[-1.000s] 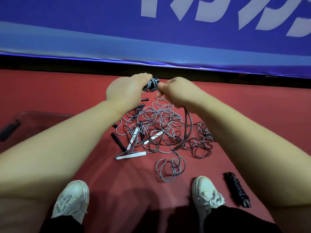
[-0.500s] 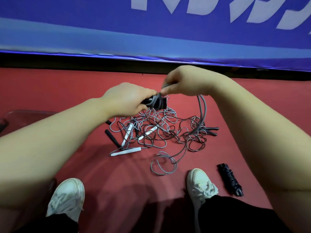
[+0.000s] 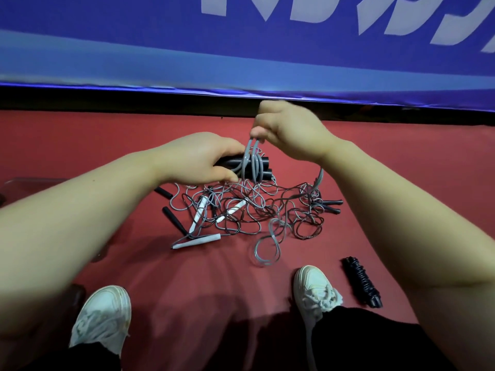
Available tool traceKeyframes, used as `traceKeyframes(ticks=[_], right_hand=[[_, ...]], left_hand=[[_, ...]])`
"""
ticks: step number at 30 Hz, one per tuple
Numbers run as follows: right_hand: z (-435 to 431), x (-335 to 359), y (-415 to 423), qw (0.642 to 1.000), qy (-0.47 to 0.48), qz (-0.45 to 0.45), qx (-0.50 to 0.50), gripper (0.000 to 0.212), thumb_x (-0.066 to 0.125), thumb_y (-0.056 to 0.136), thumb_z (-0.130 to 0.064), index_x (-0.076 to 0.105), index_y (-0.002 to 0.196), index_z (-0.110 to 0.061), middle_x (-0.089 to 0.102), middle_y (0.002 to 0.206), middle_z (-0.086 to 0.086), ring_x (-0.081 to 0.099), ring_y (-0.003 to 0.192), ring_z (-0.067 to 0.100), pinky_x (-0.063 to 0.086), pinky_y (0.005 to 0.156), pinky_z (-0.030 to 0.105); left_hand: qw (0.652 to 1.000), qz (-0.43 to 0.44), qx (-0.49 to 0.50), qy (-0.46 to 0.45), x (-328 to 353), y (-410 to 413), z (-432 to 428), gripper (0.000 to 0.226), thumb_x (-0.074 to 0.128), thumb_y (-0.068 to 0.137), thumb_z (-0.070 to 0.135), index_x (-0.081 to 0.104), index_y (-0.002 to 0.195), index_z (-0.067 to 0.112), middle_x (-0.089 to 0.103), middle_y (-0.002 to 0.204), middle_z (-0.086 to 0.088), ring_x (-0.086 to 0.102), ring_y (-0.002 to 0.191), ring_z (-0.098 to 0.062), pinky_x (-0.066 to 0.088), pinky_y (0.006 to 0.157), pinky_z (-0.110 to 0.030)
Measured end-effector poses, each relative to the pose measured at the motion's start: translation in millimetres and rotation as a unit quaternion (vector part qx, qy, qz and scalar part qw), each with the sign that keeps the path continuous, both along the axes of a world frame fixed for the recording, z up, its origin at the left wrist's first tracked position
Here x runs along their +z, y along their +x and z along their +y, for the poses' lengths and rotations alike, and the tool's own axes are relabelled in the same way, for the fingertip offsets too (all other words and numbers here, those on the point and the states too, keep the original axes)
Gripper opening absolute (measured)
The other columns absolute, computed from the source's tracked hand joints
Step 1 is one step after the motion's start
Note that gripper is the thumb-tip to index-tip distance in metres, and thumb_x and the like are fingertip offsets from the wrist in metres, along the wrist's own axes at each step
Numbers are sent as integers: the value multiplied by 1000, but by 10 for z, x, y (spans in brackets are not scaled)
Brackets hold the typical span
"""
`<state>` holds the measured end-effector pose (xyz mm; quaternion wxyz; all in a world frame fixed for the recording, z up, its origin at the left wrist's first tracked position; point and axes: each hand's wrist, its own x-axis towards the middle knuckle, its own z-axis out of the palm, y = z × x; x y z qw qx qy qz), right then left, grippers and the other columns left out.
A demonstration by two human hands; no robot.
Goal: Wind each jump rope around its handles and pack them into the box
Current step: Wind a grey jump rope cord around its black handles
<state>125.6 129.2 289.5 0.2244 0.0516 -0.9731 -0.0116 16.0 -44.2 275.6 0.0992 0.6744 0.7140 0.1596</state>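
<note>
A blue banner [image 3: 160,49] walls off the far edge of the red floor [image 3: 80,145], which lies open to left and right of a tangle of jump ropes [image 3: 249,210]; a wound black rope [image 3: 361,285] rests just beside the person's right shoe [image 3: 316,290]. Above the tangle, the left hand [image 3: 198,159] keeps its grip clamped round a pair of black handles [image 3: 263,167], held level, while the right hand [image 3: 289,132], just above them, pinches the grey rope [image 3: 250,153] looped several times round the handles

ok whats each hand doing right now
left hand: grips the pair of black cylindrical handles
right hand: pinches the grey rubbery rope just above the handles
</note>
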Motion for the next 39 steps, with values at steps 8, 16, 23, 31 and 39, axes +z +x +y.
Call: traceKeyframes(ticks=[8,16,23,31,39], right_hand=[[-102,-180,9,875,-475,-86,-22,37,40,98,-36,45,67,-16,42,61,-12,37,56,-2,35,61,19],[-353,-484,-82,826,-560,-41,-44,39,41,86,9,39,61,-21,38,49,-14,30,41,-3,25,45,14],[-424,-387,-144,831,-550,2,-83,22,36,102,-23,58,100,-23,62,98,-3,58,92,8,44,86,20],[-605,-216,-225,676,-735,45,-30,14,47,98,-27,55,88,-22,59,79,-8,48,64,4,31,59,20],[-520,-213,-244,552,-832,-41,22,11,60,81,-15,53,88,-19,61,71,-9,54,60,2,27,58,20]], left_hand=[[985,-157,35,68,118,21,-43,41,75,78,28,41,100,30,72,99,0,66,90,-18,48,89,-42],[945,-303,3,127,121,66,-49,61,65,84,0,43,129,35,61,112,15,62,84,7,45,81,-13],[858,-441,145,220,158,-68,-65,58,55,87,-10,46,130,29,69,81,5,63,52,-12,52,54,-22],[830,-482,169,224,190,-114,-106,62,53,88,-10,41,140,21,67,90,-4,61,50,-14,55,59,-26],[829,-497,168,195,151,-148,-154,63,53,88,-10,39,143,20,66,93,-8,61,51,-15,53,54,-24]])
